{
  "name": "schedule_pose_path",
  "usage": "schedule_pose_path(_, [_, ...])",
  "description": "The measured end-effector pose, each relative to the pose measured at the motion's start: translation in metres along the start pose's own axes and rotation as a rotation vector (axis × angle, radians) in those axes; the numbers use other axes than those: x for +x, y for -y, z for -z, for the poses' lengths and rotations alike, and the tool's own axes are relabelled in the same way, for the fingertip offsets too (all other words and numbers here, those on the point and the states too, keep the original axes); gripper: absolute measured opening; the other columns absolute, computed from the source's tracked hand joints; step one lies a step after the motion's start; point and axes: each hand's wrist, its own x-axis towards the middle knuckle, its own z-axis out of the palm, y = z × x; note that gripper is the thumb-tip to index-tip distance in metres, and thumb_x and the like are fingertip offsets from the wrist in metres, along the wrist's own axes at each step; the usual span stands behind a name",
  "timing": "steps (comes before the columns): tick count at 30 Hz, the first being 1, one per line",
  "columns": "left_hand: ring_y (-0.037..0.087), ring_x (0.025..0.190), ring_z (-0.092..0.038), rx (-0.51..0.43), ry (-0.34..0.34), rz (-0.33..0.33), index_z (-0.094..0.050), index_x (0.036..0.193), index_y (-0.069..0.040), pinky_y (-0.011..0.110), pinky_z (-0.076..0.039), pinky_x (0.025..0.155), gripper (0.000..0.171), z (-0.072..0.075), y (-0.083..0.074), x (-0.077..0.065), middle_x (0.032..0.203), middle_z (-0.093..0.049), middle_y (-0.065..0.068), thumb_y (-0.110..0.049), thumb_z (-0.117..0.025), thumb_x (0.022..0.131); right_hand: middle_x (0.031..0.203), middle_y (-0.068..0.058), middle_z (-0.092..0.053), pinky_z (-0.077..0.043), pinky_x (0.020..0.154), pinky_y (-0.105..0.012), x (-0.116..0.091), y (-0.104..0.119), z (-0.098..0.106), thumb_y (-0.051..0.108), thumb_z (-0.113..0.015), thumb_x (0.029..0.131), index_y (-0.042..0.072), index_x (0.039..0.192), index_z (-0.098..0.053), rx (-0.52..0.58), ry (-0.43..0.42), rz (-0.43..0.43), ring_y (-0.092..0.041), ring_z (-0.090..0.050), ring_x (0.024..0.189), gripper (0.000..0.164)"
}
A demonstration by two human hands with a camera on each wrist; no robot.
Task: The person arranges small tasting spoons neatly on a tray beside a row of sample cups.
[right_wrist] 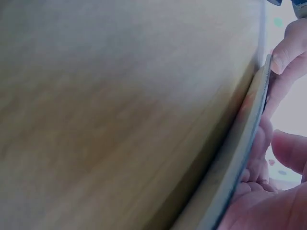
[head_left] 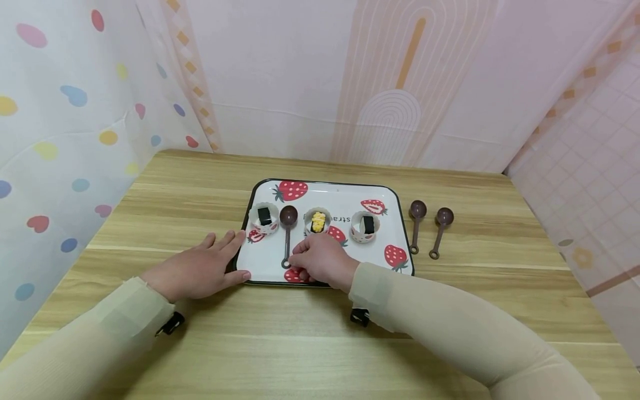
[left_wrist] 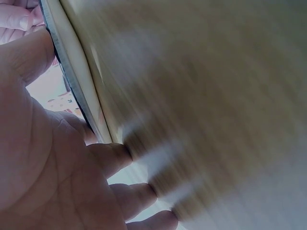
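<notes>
A strawberry-print tray [head_left: 320, 278] with a dark rim lies on the wooden table. My left hand [head_left: 207, 269] touches its left edge with fingers spread; the left wrist view shows those fingers [left_wrist: 112, 158] against the rim. On the tray, a brown measuring spoon [head_left: 287, 239] lies with its round bowl away from me. My right hand [head_left: 322, 258] pinches the spoon's handle end, fingers curled. Beside the spoon stand a paper cup [head_left: 272, 226] holding a black-wrapped piece and another cup [head_left: 311, 215] holding a yellow-topped piece. The right palm hides part of the tray.
A third paper cup [head_left: 356, 233] with a black-wrapped piece stands on the tray's right part. Two more brown measuring spoons, one nearer [head_left: 416, 225] and one farther right [head_left: 440, 233], lie on the table beside the tray. Patterned curtains [head_left: 280, 83] hang behind the table.
</notes>
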Motion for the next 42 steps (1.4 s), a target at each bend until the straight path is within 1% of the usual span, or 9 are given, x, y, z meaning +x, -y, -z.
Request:
schedule_pose_path(7, [0.068,0.148,-0.024,-0.001,-0.001,0.001,-0.021,0.167,-0.002,0.074,-0.038,0.113,0.098,0.000,0.001,0.000,0.169,-0.026,0.032,-0.070,-0.048,0.103,0.099,0.003,-0.075,-0.055,0.087,-0.031,-0.014,0.004,0.012,0.028,-0.068,0.104,0.013,0.122,-0.076,-0.259,-0.120,0.197,-0.013,-0.064,0.090,0.025])
schedule_pose_path(13, [0.069,0.148,-0.023,-0.009,-0.001,0.004,-0.020,0.167,-0.002,0.073,-0.036,0.115,0.097,0.000,0.001,0.000,0.169,-0.025,0.032,-0.069,-0.047,0.103,0.117,-0.002,-0.078,-0.056,0.086,-0.035,-0.024,0.005,0.028,0.031,-0.064,0.106,0.011,0.130,-0.074,-0.356,-0.239,0.356,-0.016,-0.067,0.095,0.033])
schedule_pose_path(14, [0.069,0.148,-0.022,-0.011,-0.001,0.005,-0.020,0.168,-0.002,0.074,-0.036,0.115,0.097,0.000,0.001,-0.001,0.169,-0.025,0.032,-0.069,-0.047,0.103,0.119,-0.003,-0.078,-0.057,0.089,-0.036,-0.025,0.004,0.032,0.031,-0.064,0.107,0.011,0.131,-0.074,-0.373,-0.257,0.389,-0.017,-0.068,0.098,0.033])
schedule_pose_path(17, [0.069,0.148,-0.022,-0.011,0.004,0.011,-0.019,0.168,-0.002,0.074,-0.036,0.115,0.098,0.000,0.001,-0.001,0.170,-0.024,0.032,-0.070,-0.047,0.103,0.132,-0.006,-0.075,-0.054,0.105,-0.042,-0.025,0.001,0.041,0.031,-0.062,0.107,0.010,0.133,-0.073,-0.435,-0.304,0.488,-0.024,-0.069,0.119,0.035])
schedule_pose_path(20, [0.069,0.148,-0.022,-0.012,0.006,0.011,-0.019,0.168,-0.002,0.073,-0.036,0.115,0.098,-0.001,0.001,0.000,0.170,-0.024,0.032,-0.070,-0.046,0.103,0.146,-0.009,-0.067,-0.044,0.120,-0.050,-0.024,-0.004,0.051,0.034,-0.061,0.107,0.012,0.136,-0.071,-0.514,-0.343,0.537,-0.030,-0.058,0.141,0.038])
schedule_pose_path(26, [0.069,0.148,-0.022,-0.018,0.001,0.010,-0.020,0.167,-0.002,0.074,-0.036,0.115,0.098,-0.002,0.002,0.000,0.170,-0.025,0.032,-0.070,-0.047,0.103,0.163,-0.015,-0.049,-0.029,0.129,-0.053,-0.022,-0.014,0.068,0.042,-0.056,0.107,0.010,0.148,-0.062,-0.646,-0.356,0.540,-0.040,-0.040,0.155,0.053])
schedule_pose_path(30, [0.069,0.148,-0.022,-0.019,0.005,0.014,-0.021,0.167,-0.002,0.074,-0.036,0.114,0.099,-0.002,0.002,0.000,0.170,-0.025,0.032,-0.071,-0.047,0.102,0.170,-0.014,-0.038,-0.020,0.132,-0.054,-0.019,-0.020,0.077,0.051,-0.051,0.107,0.011,0.156,-0.052,-0.704,-0.345,0.485,-0.040,-0.027,0.161,0.064])
schedule_pose_path(35, [0.069,0.148,-0.021,-0.021,0.005,0.016,-0.020,0.167,-0.002,0.075,-0.035,0.115,0.099,-0.002,0.002,0.000,0.170,-0.025,0.032,-0.072,-0.047,0.102,0.176,-0.013,-0.023,-0.010,0.132,-0.062,-0.018,-0.029,0.088,0.061,-0.048,0.105,0.015,0.163,-0.042,-0.752,-0.342,0.408,-0.042,-0.010,0.165,0.074])
schedule_pose_path(42, [0.069,0.148,-0.021,-0.014,0.009,0.021,-0.020,0.168,-0.003,0.075,-0.035,0.114,0.100,-0.001,0.001,0.001,0.170,-0.025,0.031,-0.073,-0.046,0.101,0.177,-0.015,-0.017,-0.005,0.130,-0.067,-0.018,-0.041,0.099,0.067,-0.048,0.103,0.014,0.165,-0.036,-0.773,-0.349,0.358,-0.046,-0.004,0.164,0.082])
